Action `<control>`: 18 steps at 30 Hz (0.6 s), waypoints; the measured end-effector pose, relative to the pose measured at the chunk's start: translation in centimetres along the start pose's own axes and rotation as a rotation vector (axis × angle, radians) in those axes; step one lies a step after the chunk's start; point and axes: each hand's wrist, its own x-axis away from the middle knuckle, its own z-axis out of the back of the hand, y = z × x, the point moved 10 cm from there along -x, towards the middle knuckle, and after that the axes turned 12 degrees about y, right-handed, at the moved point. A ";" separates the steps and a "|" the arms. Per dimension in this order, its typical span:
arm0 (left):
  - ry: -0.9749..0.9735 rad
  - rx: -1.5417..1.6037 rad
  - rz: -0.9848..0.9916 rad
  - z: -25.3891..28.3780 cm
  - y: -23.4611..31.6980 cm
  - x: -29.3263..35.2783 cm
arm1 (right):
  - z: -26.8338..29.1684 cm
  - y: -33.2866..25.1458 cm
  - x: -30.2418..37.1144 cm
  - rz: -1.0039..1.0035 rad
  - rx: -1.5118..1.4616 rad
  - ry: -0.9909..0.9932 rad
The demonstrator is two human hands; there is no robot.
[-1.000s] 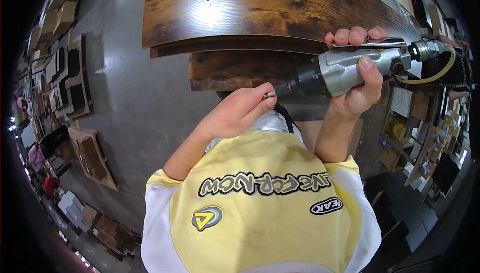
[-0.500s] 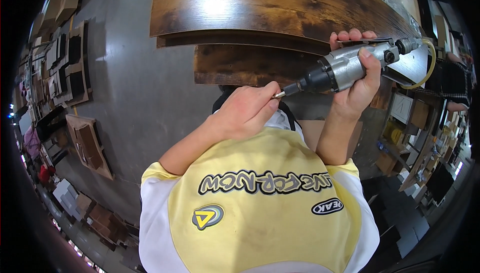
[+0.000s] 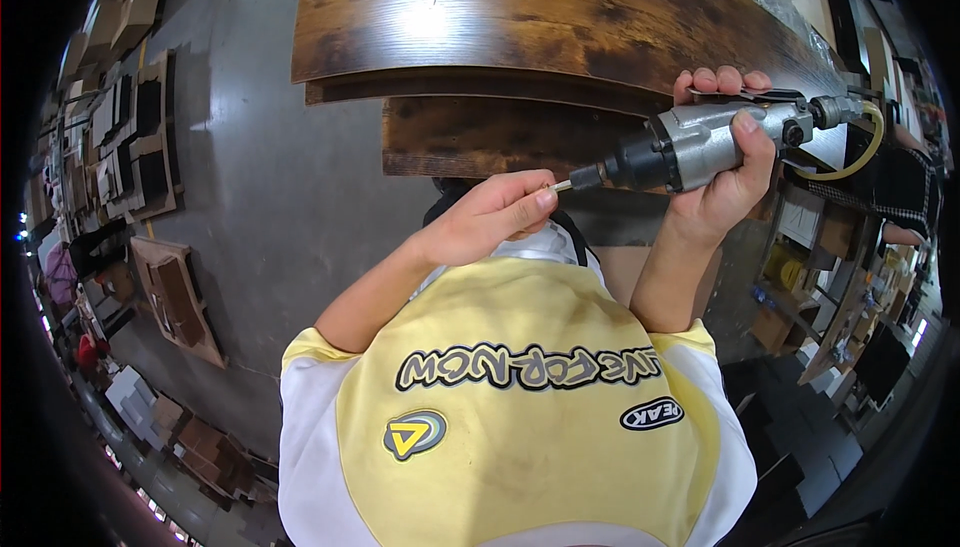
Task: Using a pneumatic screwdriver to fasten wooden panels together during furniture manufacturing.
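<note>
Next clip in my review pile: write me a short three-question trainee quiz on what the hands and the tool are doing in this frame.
1. True or false: the right hand is wrapped around the body of the grey pneumatic screwdriver.
2. Multiple choice: the left hand has its fingertips at
A. the yellow air hose
B. the bit at the tool's nose
C. the edge of the top panel
3. Fill in: behind the hands, dark brown wood-grain panels lie ______ on the grey surface.

Key
1. True.
2. B: the fingers pinch at the bit tip; whether a screw is held there is too small to tell.
3. Stacked.
</note>
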 end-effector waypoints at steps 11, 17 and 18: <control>0.214 -0.616 -0.340 0.8 5.5 0.8 | -0.7 -0.8 -0.3 0.073 0.052 -0.007; 0.042 -0.392 -0.273 2.5 5.5 0.9 | -2.0 0.5 0.6 0.111 0.071 0.019; 0.027 -0.381 -0.250 2.8 5.4 0.9 | -2.2 0.6 0.8 0.130 0.077 0.032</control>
